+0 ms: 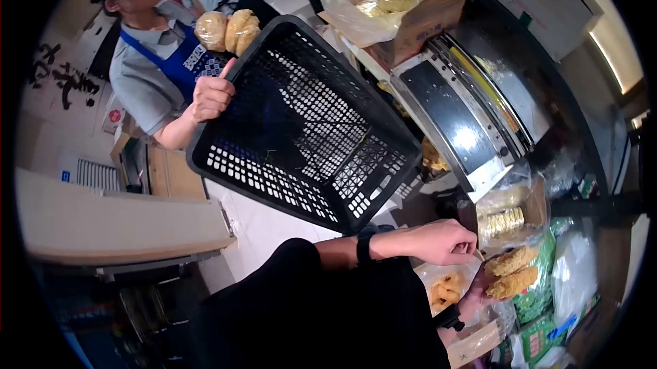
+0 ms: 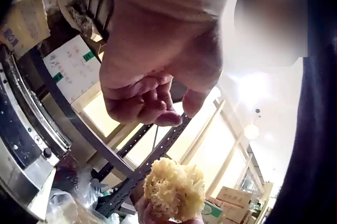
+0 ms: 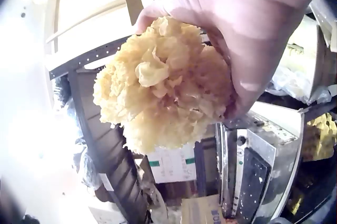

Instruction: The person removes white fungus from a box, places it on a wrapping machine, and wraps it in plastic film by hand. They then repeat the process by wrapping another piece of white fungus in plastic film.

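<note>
1. Crinkly golden food [image 3: 163, 87] is at the near right, in our right hand [image 3: 247, 29]; its fingers are clamped round one side, probably to leave the frilly face uncrushed.
2. Our left hand [image 1: 445, 242] is just beside it, fingers curled; we cannot tell whether they pinch anything.
3. Orange pieces [image 1: 446, 290] sit close by, seemingly bagged to keep them together.
4. Far left, an aproned person [image 1: 147, 61] grips a black basket [image 1: 274, 194], likely steadying it.
</note>
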`<state>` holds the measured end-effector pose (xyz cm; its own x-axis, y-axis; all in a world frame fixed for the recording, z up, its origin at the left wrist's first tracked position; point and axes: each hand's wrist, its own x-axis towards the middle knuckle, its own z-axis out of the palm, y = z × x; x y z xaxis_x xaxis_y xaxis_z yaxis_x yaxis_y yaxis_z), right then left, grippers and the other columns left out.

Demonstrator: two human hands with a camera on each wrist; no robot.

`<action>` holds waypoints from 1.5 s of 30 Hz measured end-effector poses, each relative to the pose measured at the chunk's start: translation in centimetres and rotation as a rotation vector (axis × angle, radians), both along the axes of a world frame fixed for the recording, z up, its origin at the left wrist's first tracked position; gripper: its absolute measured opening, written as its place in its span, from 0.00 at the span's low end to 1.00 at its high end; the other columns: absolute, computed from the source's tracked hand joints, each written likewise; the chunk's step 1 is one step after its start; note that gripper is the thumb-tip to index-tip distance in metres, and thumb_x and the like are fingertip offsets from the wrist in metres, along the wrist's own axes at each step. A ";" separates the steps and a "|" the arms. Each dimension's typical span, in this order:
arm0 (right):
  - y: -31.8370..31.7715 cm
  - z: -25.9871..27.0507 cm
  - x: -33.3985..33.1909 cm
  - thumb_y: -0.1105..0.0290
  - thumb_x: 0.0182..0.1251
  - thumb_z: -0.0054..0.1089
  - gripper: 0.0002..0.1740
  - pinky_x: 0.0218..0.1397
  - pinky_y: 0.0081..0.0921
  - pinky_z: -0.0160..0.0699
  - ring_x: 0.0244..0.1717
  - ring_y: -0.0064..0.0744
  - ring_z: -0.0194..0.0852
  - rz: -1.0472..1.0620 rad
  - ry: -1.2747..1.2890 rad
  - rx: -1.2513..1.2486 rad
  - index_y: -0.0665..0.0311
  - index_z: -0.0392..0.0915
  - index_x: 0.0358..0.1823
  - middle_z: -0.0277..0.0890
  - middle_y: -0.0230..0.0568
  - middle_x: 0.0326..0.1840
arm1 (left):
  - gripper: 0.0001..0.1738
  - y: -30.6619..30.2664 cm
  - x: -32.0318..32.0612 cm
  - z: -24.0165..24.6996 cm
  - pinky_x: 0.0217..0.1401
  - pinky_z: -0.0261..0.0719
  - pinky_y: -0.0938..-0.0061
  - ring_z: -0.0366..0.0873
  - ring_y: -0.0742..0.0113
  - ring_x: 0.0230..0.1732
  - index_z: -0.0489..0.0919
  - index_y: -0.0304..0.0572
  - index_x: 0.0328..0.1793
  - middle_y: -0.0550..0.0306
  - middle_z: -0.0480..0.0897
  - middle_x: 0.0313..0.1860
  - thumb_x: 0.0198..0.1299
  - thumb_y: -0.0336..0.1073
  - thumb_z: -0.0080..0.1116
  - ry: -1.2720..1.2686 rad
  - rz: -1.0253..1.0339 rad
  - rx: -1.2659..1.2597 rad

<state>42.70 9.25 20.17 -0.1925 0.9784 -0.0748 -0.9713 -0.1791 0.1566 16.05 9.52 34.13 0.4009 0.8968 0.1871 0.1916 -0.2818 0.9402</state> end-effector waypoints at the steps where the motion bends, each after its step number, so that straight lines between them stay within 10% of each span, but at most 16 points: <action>1: -0.6 0.3 0.0 0.48 0.53 0.65 0.43 0.68 0.50 0.59 0.64 0.50 0.61 -0.082 -0.046 -0.049 0.67 0.61 0.65 0.63 0.51 0.65 | 0.10 -0.8 -0.2 0.2 0.24 0.69 0.69 0.74 0.56 0.20 0.76 0.36 0.33 0.53 0.75 0.17 0.56 0.36 0.60 -0.012 -0.023 0.003; 6: -4.0 2.7 -0.5 0.50 0.52 0.66 0.44 0.67 0.47 0.60 0.65 0.47 0.61 0.039 -0.076 0.132 0.63 0.61 0.68 0.63 0.48 0.66 | 0.11 -7.7 -6.4 1.7 0.28 0.68 0.72 0.69 0.65 0.21 0.77 0.45 0.28 0.60 0.71 0.19 0.51 0.39 0.68 0.325 0.568 0.678; 7: -3.9 0.6 -0.2 0.51 0.53 0.66 0.43 0.68 0.46 0.60 0.65 0.45 0.61 -0.349 -0.476 -0.011 0.61 0.61 0.68 0.64 0.44 0.66 | 0.09 -12.4 -9.6 2.0 0.30 0.69 0.75 0.70 0.66 0.28 0.78 0.47 0.26 0.62 0.71 0.27 0.51 0.38 0.68 0.429 0.660 0.704; 9: -5.1 1.7 -1.1 0.50 0.53 0.65 0.43 0.70 0.45 0.57 0.67 0.44 0.59 -0.360 -0.469 0.013 0.59 0.60 0.69 0.62 0.42 0.68 | 0.31 -17.7 -15.8 3.2 0.44 0.72 0.68 0.66 0.58 0.47 0.72 0.44 0.48 0.59 0.64 0.46 0.37 0.38 0.77 0.484 1.138 1.308; 10: -6.3 2.5 -2.0 0.50 0.54 0.64 0.43 0.72 0.44 0.54 0.70 0.42 0.56 -0.347 -0.455 0.038 0.57 0.60 0.70 0.60 0.40 0.70 | 0.50 -22.6 -16.7 2.1 0.51 0.71 0.64 0.64 0.57 0.52 0.61 0.45 0.60 0.53 0.63 0.52 0.29 0.40 0.81 0.511 1.357 1.001; 12: -7.8 4.2 -4.5 0.50 0.53 0.65 0.43 0.71 0.44 0.54 0.69 0.42 0.58 -0.467 -0.566 -0.117 0.57 0.61 0.69 0.62 0.41 0.69 | 0.53 -27.6 -18.0 -0.5 0.67 0.61 0.60 0.59 0.53 0.63 0.52 0.37 0.69 0.47 0.56 0.66 0.37 0.31 0.74 0.895 1.751 0.364; 14: -9.8 4.8 -6.2 0.50 0.53 0.65 0.42 0.72 0.44 0.54 0.68 0.42 0.58 -0.410 -0.550 -0.097 0.57 0.62 0.69 0.63 0.39 0.69 | 0.55 -28.0 -19.4 -5.5 0.72 0.54 0.61 0.55 0.55 0.69 0.42 0.34 0.74 0.45 0.51 0.71 0.45 0.26 0.66 -0.178 1.596 -0.140; 22: -20.8 11.1 -12.2 0.43 0.50 0.65 0.45 0.73 0.52 0.48 0.70 0.40 0.54 -0.525 -0.587 -0.359 0.51 0.62 0.69 0.60 0.32 0.71 | 0.59 -26.2 -21.5 1.3 0.64 0.66 0.68 0.64 0.58 0.62 0.24 0.36 0.74 0.42 0.57 0.67 0.47 0.18 0.56 -0.187 1.197 -0.163; 30: -32.0 13.3 -11.9 0.54 0.48 0.71 0.43 0.70 0.50 0.54 0.68 0.42 0.57 -0.726 -0.345 -0.282 0.57 0.65 0.66 0.64 0.38 0.68 | 0.38 -29.1 -21.4 11.5 0.53 0.72 0.75 0.70 0.70 0.49 0.56 0.36 0.67 0.55 0.70 0.52 0.51 0.18 0.60 -0.810 0.889 -0.197; 35: -40.0 14.4 -11.4 0.50 0.52 0.67 0.41 0.69 0.53 0.53 0.67 0.44 0.57 -0.745 -0.368 -0.269 0.54 0.63 0.67 0.61 0.37 0.69 | 0.56 -32.5 -20.7 13.4 0.65 0.67 0.50 0.48 0.43 0.74 0.29 0.54 0.78 0.42 0.38 0.76 0.56 0.26 0.60 -0.850 0.678 -0.131; 45: -49.6 9.9 -6.4 0.38 0.61 0.50 0.39 0.67 0.47 0.61 0.65 0.40 0.63 -0.739 -0.547 -0.310 0.52 0.62 0.68 0.62 0.35 0.69 | 0.24 -37.6 -14.1 9.0 0.53 0.78 0.61 0.72 0.64 0.52 0.62 0.43 0.62 0.51 0.67 0.56 0.60 0.26 0.55 -0.792 0.441 -0.346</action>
